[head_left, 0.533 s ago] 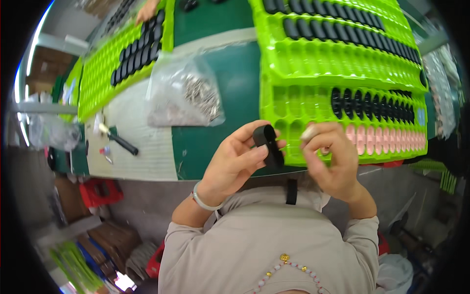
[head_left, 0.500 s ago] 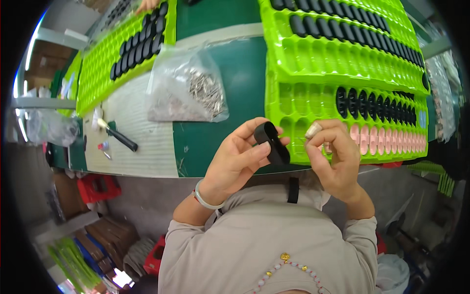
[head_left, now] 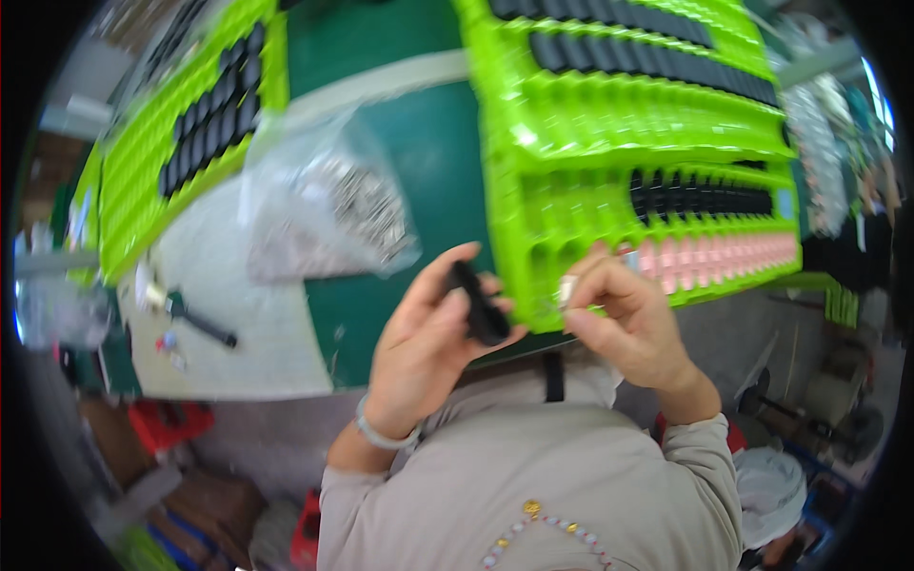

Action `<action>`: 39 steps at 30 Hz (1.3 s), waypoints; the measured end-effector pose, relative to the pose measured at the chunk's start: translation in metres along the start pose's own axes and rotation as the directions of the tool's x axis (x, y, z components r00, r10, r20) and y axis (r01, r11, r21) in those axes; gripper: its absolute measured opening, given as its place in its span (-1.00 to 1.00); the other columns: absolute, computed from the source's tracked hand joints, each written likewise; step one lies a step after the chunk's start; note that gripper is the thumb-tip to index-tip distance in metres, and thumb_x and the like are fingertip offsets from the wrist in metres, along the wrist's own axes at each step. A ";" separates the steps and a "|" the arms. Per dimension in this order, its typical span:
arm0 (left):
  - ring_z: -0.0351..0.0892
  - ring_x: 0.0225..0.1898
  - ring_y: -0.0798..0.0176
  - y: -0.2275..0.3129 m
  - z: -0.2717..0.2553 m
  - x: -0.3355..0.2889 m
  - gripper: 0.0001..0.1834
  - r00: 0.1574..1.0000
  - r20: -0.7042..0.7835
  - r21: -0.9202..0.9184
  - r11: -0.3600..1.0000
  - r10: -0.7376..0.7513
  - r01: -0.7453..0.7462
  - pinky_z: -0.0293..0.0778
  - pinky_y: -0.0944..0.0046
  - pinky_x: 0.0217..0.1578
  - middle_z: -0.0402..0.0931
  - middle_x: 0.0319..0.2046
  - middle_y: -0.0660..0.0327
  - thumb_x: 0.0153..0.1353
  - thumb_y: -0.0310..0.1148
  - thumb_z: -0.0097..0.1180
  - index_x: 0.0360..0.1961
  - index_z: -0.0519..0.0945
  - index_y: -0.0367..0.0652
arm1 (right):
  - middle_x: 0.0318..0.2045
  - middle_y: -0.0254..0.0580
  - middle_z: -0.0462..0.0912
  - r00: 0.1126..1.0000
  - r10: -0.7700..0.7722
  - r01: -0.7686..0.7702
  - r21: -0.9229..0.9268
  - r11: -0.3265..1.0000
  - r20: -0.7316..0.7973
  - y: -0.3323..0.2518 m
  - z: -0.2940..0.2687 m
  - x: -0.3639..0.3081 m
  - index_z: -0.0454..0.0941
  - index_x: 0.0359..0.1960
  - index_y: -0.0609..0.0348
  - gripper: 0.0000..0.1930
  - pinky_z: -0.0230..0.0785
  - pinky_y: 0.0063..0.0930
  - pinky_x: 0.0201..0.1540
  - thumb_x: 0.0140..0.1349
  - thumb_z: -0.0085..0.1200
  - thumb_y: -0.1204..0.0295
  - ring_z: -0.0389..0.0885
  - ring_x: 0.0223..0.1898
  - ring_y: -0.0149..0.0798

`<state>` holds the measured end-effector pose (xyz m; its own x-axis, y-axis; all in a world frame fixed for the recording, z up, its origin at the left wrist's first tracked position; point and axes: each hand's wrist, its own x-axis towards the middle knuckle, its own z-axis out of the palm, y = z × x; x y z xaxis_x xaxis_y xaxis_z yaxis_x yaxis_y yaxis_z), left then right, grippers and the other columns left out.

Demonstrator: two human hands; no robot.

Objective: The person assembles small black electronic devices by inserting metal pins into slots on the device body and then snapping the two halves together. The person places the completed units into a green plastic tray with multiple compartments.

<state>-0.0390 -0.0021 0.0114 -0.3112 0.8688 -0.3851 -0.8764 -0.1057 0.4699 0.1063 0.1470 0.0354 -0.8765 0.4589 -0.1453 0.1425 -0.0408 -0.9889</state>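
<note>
While the black case (head_left: 481,309) is pinched by the half-curled left hand (head_left: 419,347) near the green tray (head_left: 545,214), the right hand (head_left: 624,319) is curled; its hold cannot be told. Likely light, stiff and slippery, the case is best held by its sides.

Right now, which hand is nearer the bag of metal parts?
Left: the left hand is below and right of the bag; the right hand is farther right.

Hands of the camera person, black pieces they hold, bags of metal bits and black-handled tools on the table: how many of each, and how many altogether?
Left hand and right hand: 2
Held black piece: 1
Bag of metal bits: 1
Black-handled tool: 1
Total: 5
</note>
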 end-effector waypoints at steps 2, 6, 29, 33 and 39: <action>0.42 -0.07 0.24 0.013 0.016 0.001 -0.56 1.000 -0.006 -0.041 0.999 -0.024 0.024 0.47 0.02 -0.02 0.35 -0.13 0.15 0.28 -0.39 -0.13 0.17 0.19 -0.16 | -0.38 -0.29 0.46 0.999 -0.044 0.044 -0.012 0.999 -0.030 0.003 -0.015 -0.001 0.42 -0.40 0.21 -0.92 0.29 -0.56 -0.22 0.13 0.07 0.52 0.42 -0.33 -0.45; 0.43 -0.35 0.35 0.031 0.051 0.024 -0.73 0.994 -0.041 0.365 0.925 -0.100 0.108 0.42 0.31 -0.48 0.38 -0.39 0.26 0.22 -0.33 0.00 -0.08 0.35 -0.16 | -0.39 -0.34 0.45 0.997 -0.078 0.080 0.096 0.992 -0.029 0.010 -0.037 -0.014 0.42 -0.39 0.21 -0.93 0.30 -0.60 -0.27 0.16 0.05 0.50 0.40 -0.36 -0.52; 0.43 -0.41 0.25 -0.016 0.141 0.197 -0.84 0.176 0.636 -0.245 -0.413 -0.751 -0.877 0.42 0.28 -0.46 0.33 -0.39 0.24 -0.10 -0.41 0.08 -0.41 0.49 -0.10 | -0.22 -0.22 0.50 0.950 -0.069 0.166 0.303 0.938 -0.305 0.053 -0.090 -0.076 0.43 -0.38 0.22 -0.94 0.32 -0.58 -0.24 0.13 0.05 0.55 0.46 -0.27 -0.45; 0.50 -0.44 0.24 0.003 0.141 0.177 -0.85 0.209 0.750 -0.082 -0.401 -0.628 -0.912 0.42 0.32 -0.53 0.45 -0.34 0.24 -0.04 -0.44 0.13 -0.38 0.51 -0.11 | -0.09 0.01 0.49 0.830 -0.480 0.413 -0.265 0.871 -0.285 0.042 -0.092 -0.060 0.42 -0.33 0.19 -0.88 0.38 -0.45 -0.20 0.08 0.06 0.56 0.53 -0.20 -0.14; 0.56 -0.45 0.29 0.023 0.099 0.085 -0.75 0.666 0.644 0.675 -0.129 -0.376 -0.726 0.40 0.42 -0.51 0.55 -0.33 0.18 0.02 -0.46 0.24 -0.24 0.54 -0.20 | -0.07 0.11 0.47 0.723 -0.687 0.671 -0.318 0.670 0.080 0.040 -0.065 -0.037 0.36 -0.21 0.20 -0.65 0.45 -0.30 -0.21 -0.08 0.12 0.69 0.54 -0.18 0.04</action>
<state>-0.0492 0.1171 0.0679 0.3587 0.9301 0.0786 0.5876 -0.2904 0.7553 0.1747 0.1858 0.0030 -0.7678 0.2890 0.5718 -0.3470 0.5626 -0.7503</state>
